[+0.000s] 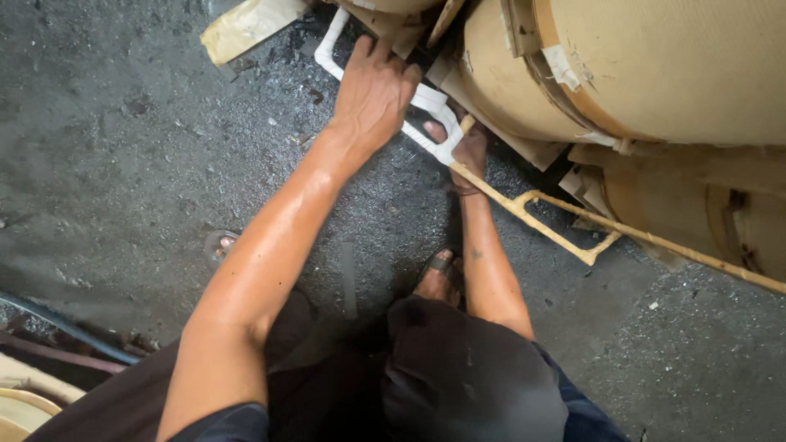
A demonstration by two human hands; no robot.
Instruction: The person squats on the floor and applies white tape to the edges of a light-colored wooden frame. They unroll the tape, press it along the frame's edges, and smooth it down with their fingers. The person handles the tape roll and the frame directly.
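The white end of a long bent metal frame [434, 123] is gripped by the left hand [375, 90] and pinched by the right hand [468, 151] beside large paper rolls [655, 65], so positioning seems underway, with steady leverage needed next.

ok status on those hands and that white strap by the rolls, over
Left hand pressing down on white strap. Right hand gripping it lower, where the tan strap begins. Big brown paper rolls crowd close behind.
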